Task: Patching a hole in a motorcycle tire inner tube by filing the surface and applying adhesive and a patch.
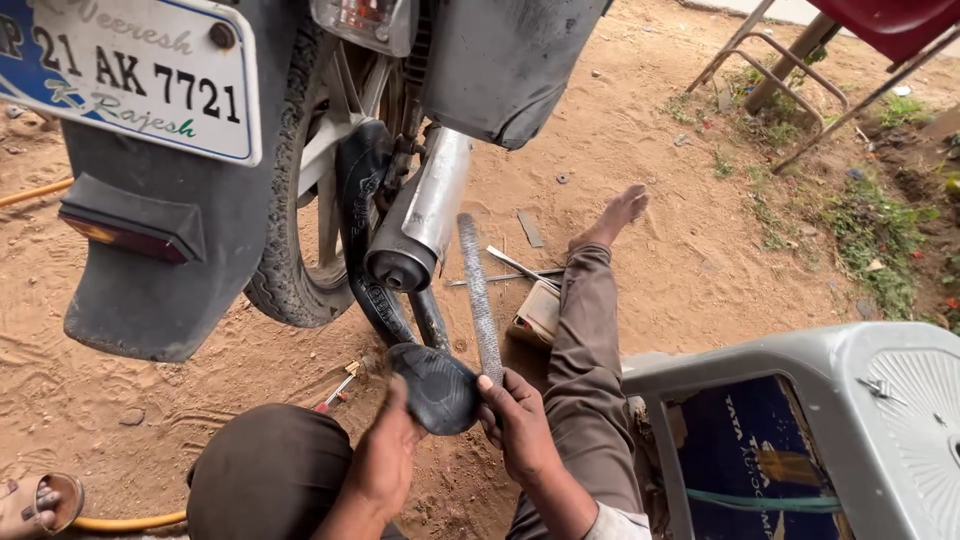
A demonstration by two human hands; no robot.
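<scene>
Inner tube (432,385) is hanging out of the rear tyre (285,270), folded between the fingers. Left hand (385,460) is gripping the fold; right hand (515,425) is closing around a long rasp (478,295) just beside it. No patch is showing yet.

Inner tube (432,385) end pinched between left hand (385,455) and right hand (520,425), its fold hidden under both thumbs; upper loop vanishes behind exhaust (425,205). Rasp (478,295) handle buried in right palm. Red-tipped tool (336,392) left of left hand too small to tell. Plastic chair (880,400) right of hands cut off by edge.
</scene>
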